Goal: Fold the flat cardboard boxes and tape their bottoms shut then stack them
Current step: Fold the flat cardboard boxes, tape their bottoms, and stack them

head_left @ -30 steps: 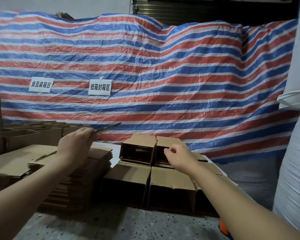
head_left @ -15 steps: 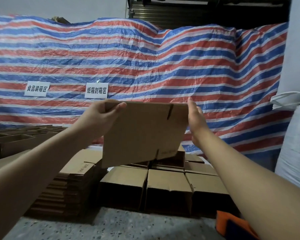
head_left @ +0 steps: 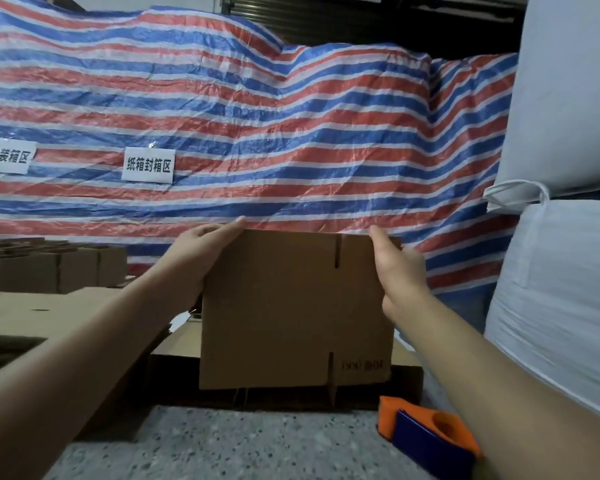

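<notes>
We hold one flat box (head_left: 291,306) upright in front of us, broad face toward the camera, slots visible at top and bottom edges. Half a second ago it was raised higher, against the tarp (head_left: 291,133); it has since come down and closer, its lower edge now in front of the cartons (head_left: 284,396) on the bench. Left hand (head_left: 201,258) grips the upper left corner, fingers curled over the top edge. Right hand (head_left: 400,271) clamps the right edge, thumb on the near face, fingers behind. The box is not yet opened: still one flat panel. We judge the pick-up finished and the squaring-out as the next step, pushing opposite edges inward. Tape dispenser (head_left: 430,438) lies low right on the bench (head_left: 222,445), just beside the right forearm, untouched. A stack of flats (head_left: 49,313) sits left, folded boxes (head_left: 49,268) behind it.
</notes>
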Motion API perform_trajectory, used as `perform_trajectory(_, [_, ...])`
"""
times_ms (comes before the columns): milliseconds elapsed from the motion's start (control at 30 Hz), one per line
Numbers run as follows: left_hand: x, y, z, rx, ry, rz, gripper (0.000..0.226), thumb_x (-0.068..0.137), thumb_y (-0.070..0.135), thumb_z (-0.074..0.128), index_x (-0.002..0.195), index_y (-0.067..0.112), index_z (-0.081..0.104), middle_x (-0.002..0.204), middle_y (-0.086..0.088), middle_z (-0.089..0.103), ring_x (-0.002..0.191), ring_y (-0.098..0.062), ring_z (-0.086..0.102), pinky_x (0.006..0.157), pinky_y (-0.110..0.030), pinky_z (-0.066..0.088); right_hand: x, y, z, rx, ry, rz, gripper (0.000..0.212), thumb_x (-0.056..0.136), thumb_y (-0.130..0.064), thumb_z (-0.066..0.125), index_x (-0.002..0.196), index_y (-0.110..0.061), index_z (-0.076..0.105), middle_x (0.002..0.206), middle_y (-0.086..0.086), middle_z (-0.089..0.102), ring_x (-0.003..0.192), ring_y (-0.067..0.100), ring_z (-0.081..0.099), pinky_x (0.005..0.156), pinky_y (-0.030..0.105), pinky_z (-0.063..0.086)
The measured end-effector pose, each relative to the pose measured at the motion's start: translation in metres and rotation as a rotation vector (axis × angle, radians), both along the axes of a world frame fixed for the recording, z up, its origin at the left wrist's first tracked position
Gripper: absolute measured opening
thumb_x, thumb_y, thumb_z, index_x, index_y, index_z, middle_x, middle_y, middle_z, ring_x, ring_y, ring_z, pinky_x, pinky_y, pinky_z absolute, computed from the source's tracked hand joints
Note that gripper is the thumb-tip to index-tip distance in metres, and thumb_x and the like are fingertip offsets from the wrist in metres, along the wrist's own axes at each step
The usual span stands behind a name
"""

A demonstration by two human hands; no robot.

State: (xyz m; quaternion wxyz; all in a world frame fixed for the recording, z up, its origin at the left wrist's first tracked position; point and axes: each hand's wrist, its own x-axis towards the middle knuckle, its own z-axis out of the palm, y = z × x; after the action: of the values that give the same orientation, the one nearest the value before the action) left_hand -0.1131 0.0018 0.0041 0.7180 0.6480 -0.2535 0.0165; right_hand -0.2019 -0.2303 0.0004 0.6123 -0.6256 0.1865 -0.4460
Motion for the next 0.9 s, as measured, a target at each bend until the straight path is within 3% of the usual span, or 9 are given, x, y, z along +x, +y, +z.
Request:
perform_trajectory(167, [-0.007, -0.01, -0.068, 0.004, 0.111, 0.071, 0.023, 0.086, 0.045, 0.07, 0.094, 0.024, 0.067, 0.095, -0.005, 0.071, 0.088, -0.018, 0.066, 0.066, -0.032, 0.049, -0.014, -0.002, -0.074, 0.087, 0.102, 0.014, 0.042, 0.092, -0.053, 0.064, 0.112, -0.016, 0.064, 0.107, 0.006, 0.071, 0.095, 0.022, 0.068, 0.08, 0.039, 0.056])
perform_trajectory(267, [-0.011, -0.009, -0.102, 0.026, 0.167, 0.091, 0.026, 0.085, 0.043, 0.071, 0.091, 0.018, 0.072, 0.089, -0.011, 0.073, 0.085, -0.024, 0.069, 0.063, -0.032, 0.051, -0.017, 0.0, -0.108, 0.112, 0.164, 0.019, 0.053, 0.092, -0.055, 0.063, 0.127, -0.016, 0.061, 0.122, 0.008, 0.068, 0.113, 0.028, 0.063, 0.099, 0.05, 0.052])
perform_trajectory(367, [-0.01, -0.006, -0.124, 0.07, 0.198, 0.098, 0.027, 0.079, 0.048, 0.072, 0.086, 0.022, 0.074, 0.076, -0.001, 0.075, 0.079, -0.021, 0.07, 0.059, -0.031, 0.054, -0.019, 0.002, -0.128, 0.112, 0.206, 0.025, 0.061, 0.092, -0.059, 0.06, 0.131, -0.012, 0.059, 0.127, 0.013, 0.066, 0.121, 0.032, 0.06, 0.106, 0.053, 0.048])
perform_trajectory(433, [-0.007, -0.003, -0.126, 0.123, 0.171, 0.066, 0.024, 0.076, 0.051, 0.073, 0.081, 0.028, 0.077, 0.074, 0.003, 0.074, 0.077, -0.019, 0.071, 0.063, -0.035, 0.057, -0.019, -0.001, -0.132, 0.124, 0.215, 0.026, 0.061, 0.093, -0.058, 0.059, 0.131, -0.011, 0.059, 0.127, 0.014, 0.065, 0.12, 0.032, 0.06, 0.106, 0.052, 0.048])
perform_trajectory(533, [0.003, 0.002, -0.115, 0.246, 0.096, -0.011, 0.017, 0.086, 0.041, 0.071, 0.08, 0.027, 0.078, 0.081, -0.005, 0.075, 0.081, -0.022, 0.072, 0.075, -0.038, 0.056, -0.019, -0.005, -0.13, 0.14, 0.206, 0.047, 0.048, 0.093, -0.053, 0.061, 0.119, -0.013, 0.064, 0.113, 0.012, 0.07, 0.111, 0.031, 0.064, 0.102, 0.053, 0.05])
perform_trajectory(667, [0.012, 0.016, -0.093, 0.387, 0.172, -0.227, 0.023, 0.091, 0.027, 0.065, 0.081, 0.009, 0.076, 0.088, -0.016, 0.07, 0.077, -0.023, 0.068, 0.075, -0.034, 0.049, -0.02, -0.003, -0.133, 0.188, 0.168, 0.091, 0.071, 0.092, -0.06, 0.06, 0.147, -0.015, 0.047, 0.147, 0.012, 0.052, 0.135, 0.034, 0.05, 0.112, 0.055, 0.042])
perform_trajectory(833, [0.014, 0.015, -0.089, 0.377, 0.295, -0.328, 0.035, 0.082, 0.033, 0.072, 0.105, 0.006, 0.074, 0.098, -0.017, 0.069, 0.084, -0.025, 0.066, 0.082, -0.038, 0.051, -0.021, 0.003, -0.144, 0.248, 0.133, 0.085, 0.097, 0.087, -0.071, 0.056, 0.159, -0.017, 0.02, 0.165, 0.007, 0.025, 0.149, 0.033, 0.029, 0.115, 0.052, 0.032])
perform_trajectory(900, [0.013, 0.012, -0.093, 0.357, 0.317, -0.328, 0.037, 0.078, 0.035, 0.073, 0.103, 0.009, 0.076, 0.098, -0.018, 0.069, 0.083, -0.026, 0.066, 0.081, -0.04, 0.052, -0.018, 0.006, -0.149, 0.252, 0.118, 0.093, 0.103, 0.084, -0.075, 0.054, 0.16, -0.017, 0.015, 0.166, 0.007, 0.022, 0.15, 0.033, 0.027, 0.115, 0.052, 0.032])
